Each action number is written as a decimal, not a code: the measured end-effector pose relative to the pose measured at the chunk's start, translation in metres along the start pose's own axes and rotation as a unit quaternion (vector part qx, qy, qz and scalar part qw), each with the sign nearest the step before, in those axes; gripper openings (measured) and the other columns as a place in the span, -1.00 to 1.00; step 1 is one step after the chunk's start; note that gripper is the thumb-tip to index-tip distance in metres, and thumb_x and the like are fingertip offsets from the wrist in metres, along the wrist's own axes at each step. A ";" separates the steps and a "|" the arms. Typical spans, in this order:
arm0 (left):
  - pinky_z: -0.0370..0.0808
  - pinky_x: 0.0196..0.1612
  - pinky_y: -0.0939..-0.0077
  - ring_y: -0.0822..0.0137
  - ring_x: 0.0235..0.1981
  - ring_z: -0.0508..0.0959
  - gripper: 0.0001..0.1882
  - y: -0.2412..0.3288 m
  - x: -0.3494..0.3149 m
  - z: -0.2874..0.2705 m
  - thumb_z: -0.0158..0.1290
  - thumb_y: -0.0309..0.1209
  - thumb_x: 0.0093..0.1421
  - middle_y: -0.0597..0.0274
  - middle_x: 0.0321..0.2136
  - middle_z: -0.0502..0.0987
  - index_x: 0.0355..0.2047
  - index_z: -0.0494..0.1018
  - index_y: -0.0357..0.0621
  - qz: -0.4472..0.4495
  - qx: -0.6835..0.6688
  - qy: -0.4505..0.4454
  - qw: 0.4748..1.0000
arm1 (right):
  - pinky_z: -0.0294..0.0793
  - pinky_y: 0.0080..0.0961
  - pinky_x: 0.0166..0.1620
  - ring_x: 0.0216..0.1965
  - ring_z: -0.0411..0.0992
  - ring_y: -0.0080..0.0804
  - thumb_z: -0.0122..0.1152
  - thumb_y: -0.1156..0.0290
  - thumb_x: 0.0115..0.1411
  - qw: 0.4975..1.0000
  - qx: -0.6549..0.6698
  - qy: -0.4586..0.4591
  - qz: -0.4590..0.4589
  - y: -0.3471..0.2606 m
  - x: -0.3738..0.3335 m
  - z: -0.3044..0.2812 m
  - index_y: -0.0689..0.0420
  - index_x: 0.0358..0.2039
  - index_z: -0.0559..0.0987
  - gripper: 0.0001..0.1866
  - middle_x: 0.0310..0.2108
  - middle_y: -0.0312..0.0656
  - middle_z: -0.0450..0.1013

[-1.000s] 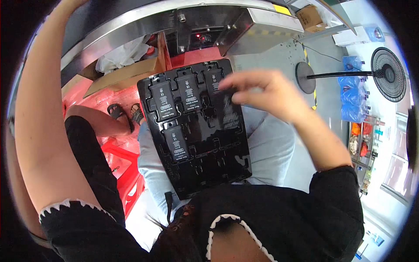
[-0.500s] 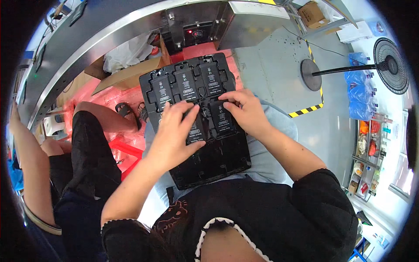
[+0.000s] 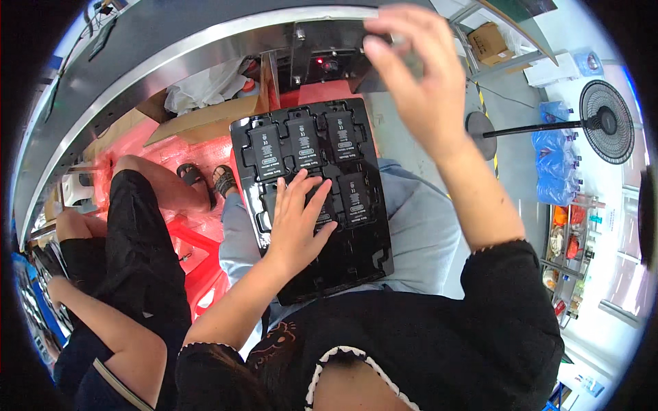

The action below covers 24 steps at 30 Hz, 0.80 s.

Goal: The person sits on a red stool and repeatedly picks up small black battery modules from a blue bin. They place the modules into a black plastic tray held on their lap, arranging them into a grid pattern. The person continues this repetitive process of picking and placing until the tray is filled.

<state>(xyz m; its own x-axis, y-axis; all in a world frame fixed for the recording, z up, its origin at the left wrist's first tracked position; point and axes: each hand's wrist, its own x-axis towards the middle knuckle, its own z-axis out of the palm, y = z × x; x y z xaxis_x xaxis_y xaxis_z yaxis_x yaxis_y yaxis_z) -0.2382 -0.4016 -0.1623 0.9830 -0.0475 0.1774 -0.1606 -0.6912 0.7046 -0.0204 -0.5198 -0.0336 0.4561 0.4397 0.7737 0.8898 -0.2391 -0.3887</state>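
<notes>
A black moulded tray point(image 3: 329, 264) lies across my lap, with several flat black batteries with white print set in its recesses. Three of them, among them the middle battery point(image 3: 305, 142), fill the far row. In the row nearer me, a battery point(image 3: 354, 195) sits at the right. My left hand point(image 3: 299, 219) rests over the tray with fingers spread, partly covering another battery beside that one. My right hand point(image 3: 418, 68) is raised off the tray, near the bench edge. Its fingers are curved and apart, slightly blurred, and nothing shows between them.
A metal-edged bench point(image 3: 205, 44) runs along the far side. Under it stands a cardboard box point(image 3: 205, 123) with white plastic bags. A co-worker's leg point(image 3: 140, 233) is at my left, beside a red stool point(image 3: 199, 257). A standing fan point(image 3: 606, 122) is at the right.
My right hand has left the battery at the right of the nearer row and risen up and away toward the bench. My left hand has shifted slightly nearer me and to the right.
</notes>
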 end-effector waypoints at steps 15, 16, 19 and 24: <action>0.31 0.20 0.13 0.01 0.13 0.43 -0.63 -0.022 0.107 -0.171 0.17 -0.49 0.07 0.04 -0.01 0.51 -0.06 0.53 -0.17 0.181 0.187 0.259 0.930 | 0.30 -0.31 0.21 0.17 0.33 -0.05 0.34 0.17 -0.14 0.859 -0.114 -0.473 0.161 0.128 0.218 0.107 0.32 0.31 0.18 0.00 0.14 0.19 0.35; 0.32 0.17 0.20 0.05 0.09 0.46 -0.64 -0.036 0.132 -0.195 0.20 -0.41 0.09 0.06 -0.02 0.52 -0.07 0.53 -0.17 0.188 0.161 0.347 0.905 | 0.35 -0.30 0.16 0.12 0.37 -0.06 0.36 0.18 -0.15 0.851 -0.109 -0.485 0.169 0.124 0.224 0.106 0.32 0.28 0.22 -0.02 0.08 0.17 0.40; 0.21 0.28 0.27 0.05 0.22 0.32 -0.33 -0.095 0.199 -0.259 0.26 -0.33 0.06 0.00 0.21 0.26 0.18 0.31 -0.19 0.090 0.256 0.388 0.881 | 0.46 -0.27 0.00 -0.04 0.47 -0.08 0.42 0.20 -0.22 0.843 -0.156 -0.502 0.114 0.107 0.237 0.107 0.30 0.14 0.40 -0.14 -0.09 0.08 0.52; 0.09 0.36 0.24 -0.02 0.33 0.19 -0.09 -0.055 0.267 -0.300 0.28 -0.19 0.05 -0.13 0.31 0.18 0.37 0.10 0.07 -0.242 0.259 -0.001 0.935 | 0.48 -0.26 -0.01 -0.07 0.50 -0.14 0.48 0.31 -0.20 0.929 -0.212 -0.303 -0.009 0.130 0.221 0.063 0.21 -0.11 0.59 -0.43 -0.12 0.00 0.55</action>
<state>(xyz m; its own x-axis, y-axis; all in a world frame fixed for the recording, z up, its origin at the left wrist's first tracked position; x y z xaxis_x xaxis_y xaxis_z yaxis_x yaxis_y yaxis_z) 0.0065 -0.1594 0.0524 0.9296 0.3603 -0.0777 0.3674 -0.8883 0.2755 0.1971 -0.3993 0.0549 0.4793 0.8233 0.3040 0.8707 -0.4896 -0.0468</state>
